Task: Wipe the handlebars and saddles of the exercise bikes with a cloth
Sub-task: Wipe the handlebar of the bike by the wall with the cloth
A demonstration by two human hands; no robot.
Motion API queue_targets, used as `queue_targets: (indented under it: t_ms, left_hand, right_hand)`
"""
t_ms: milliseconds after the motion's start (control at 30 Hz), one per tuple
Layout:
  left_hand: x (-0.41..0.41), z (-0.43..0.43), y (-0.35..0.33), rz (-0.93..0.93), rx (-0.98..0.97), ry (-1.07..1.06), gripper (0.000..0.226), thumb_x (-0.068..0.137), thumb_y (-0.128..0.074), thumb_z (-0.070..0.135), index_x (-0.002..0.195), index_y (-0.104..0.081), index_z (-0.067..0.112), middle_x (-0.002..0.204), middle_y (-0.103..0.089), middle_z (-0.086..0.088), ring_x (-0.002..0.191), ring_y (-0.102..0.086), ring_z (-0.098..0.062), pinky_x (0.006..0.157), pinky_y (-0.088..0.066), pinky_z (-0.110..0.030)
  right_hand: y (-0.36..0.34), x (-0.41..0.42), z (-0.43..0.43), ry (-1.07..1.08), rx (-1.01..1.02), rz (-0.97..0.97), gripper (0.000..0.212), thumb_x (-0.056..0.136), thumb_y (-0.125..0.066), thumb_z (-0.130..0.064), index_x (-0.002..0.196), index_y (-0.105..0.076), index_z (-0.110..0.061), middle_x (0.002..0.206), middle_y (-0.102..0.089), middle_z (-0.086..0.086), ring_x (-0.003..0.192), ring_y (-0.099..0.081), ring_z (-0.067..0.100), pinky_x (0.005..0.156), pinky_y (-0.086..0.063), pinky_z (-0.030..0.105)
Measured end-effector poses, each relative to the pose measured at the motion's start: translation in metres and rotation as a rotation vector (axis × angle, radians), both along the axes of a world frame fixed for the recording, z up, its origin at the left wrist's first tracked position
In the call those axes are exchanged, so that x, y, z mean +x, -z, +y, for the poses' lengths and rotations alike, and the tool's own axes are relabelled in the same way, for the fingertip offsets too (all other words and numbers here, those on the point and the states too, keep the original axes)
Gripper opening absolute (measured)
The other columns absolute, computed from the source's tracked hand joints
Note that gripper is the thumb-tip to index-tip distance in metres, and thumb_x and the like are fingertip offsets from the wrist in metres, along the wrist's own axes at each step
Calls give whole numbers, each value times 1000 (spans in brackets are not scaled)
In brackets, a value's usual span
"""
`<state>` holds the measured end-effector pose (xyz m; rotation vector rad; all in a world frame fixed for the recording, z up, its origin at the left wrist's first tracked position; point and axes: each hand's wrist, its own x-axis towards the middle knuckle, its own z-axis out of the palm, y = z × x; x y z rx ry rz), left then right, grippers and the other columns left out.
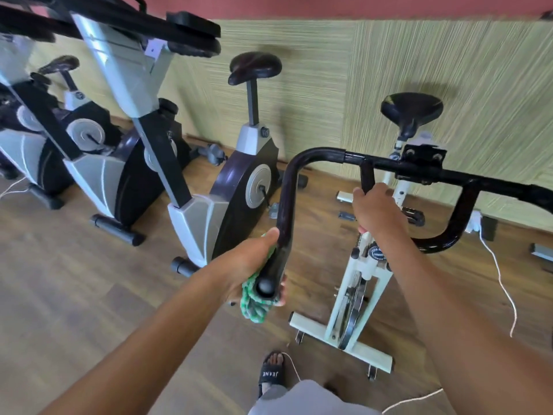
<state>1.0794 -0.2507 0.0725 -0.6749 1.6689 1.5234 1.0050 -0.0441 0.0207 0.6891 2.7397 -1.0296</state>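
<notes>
A row of grey-and-black exercise bikes (pixel 239 187) stands along the green textured wall (pixel 389 70) on brown wood flooring (pixel 59 280). Nearest, a white-framed spin bike (pixel 362 283) carries black tubular handlebars (pixel 329 152). The left hand (pixel 248 265) clasps a green-and-white knitted cloth (pixel 254 307) around the left bar end; the right hand (pixel 377 208) grips an inner bar. 1 black slide sandal (pixel 270 374) reads "JEANE".
</notes>
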Motion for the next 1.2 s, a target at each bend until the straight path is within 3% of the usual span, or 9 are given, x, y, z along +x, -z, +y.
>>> queue_targets:
  t_ms: [133,333,467,567,867,967,1033,1100,1200]
  left_hand:
    - [-21,13,8,221,-149,-5,58,105,-31,51,97,-53,-1,70,-59,-21,49,-57,-28,62,-55,-42]
    - [-1,2,8,86,-149,85,63,102,-31,59,98,-52,0,70,-62,-23,51,-61,-30,57,-56,-37]
    - [-44,16,34,259,-391,125,89,89,-21,78,118,-64,6,117,-66,-19,108,-64,-36,102,-47,-48]
    - [-87,30,40,453,-586,138,87,96,-17,71,144,-45,4,142,-51,-20,130,-48,-36,109,-36,-43]
    - [-219,59,33,699,-782,443,52,106,-24,18,157,-14,17,135,-51,-22,121,-51,-44,97,-40,-49]
    - [-240,92,25,802,-966,796,49,107,-18,35,146,-39,15,101,-61,-10,92,-60,-32,83,-42,-46]
    - [-236,124,20,977,-1091,1091,62,106,-9,44,116,-62,15,77,-58,-4,68,-54,-22,77,-41,-40]
    - [-224,149,22,1195,-1067,1242,61,106,-9,47,94,-59,15,77,-61,-4,75,-60,-25,78,-42,-39]
    - [-225,144,24,1314,-976,1358,58,104,-10,56,94,-53,18,82,-60,1,85,-60,-27,76,-40,-39]
  right_hand:
    - [5,-1,3,-11,12,11,45,107,-30,-40,134,-40,-6,80,-60,6,63,-61,21,68,-39,37]
    - [12,-3,4,-6,40,-10,50,107,-27,-44,138,-38,-7,96,-65,12,93,-64,35,78,-45,42]
    - [16,-4,4,-9,47,-14,53,106,-23,-48,137,-38,-8,98,-63,12,87,-63,35,82,-51,46]
    - [18,-6,2,9,53,-11,58,104,-17,-55,131,-40,-9,91,-63,11,83,-62,35,82,-51,47]
    - [7,-11,-4,45,113,-43,45,106,-15,-48,121,-40,-14,75,-57,1,74,-57,28,73,-45,43]
    - [5,-12,-6,59,128,-63,46,106,-16,-48,120,-42,-13,84,-56,3,83,-57,33,74,-41,43]
    - [3,-12,-5,68,127,-72,45,106,-17,-48,122,-41,-13,95,-62,9,93,-62,36,74,-41,43]
    - [1,-11,-4,66,116,-75,45,107,-18,-47,126,-40,-13,105,-66,12,96,-63,37,74,-41,42]
    - [0,-11,-4,58,113,-74,46,107,-19,-47,130,-38,-13,111,-66,13,101,-63,37,76,-40,44]
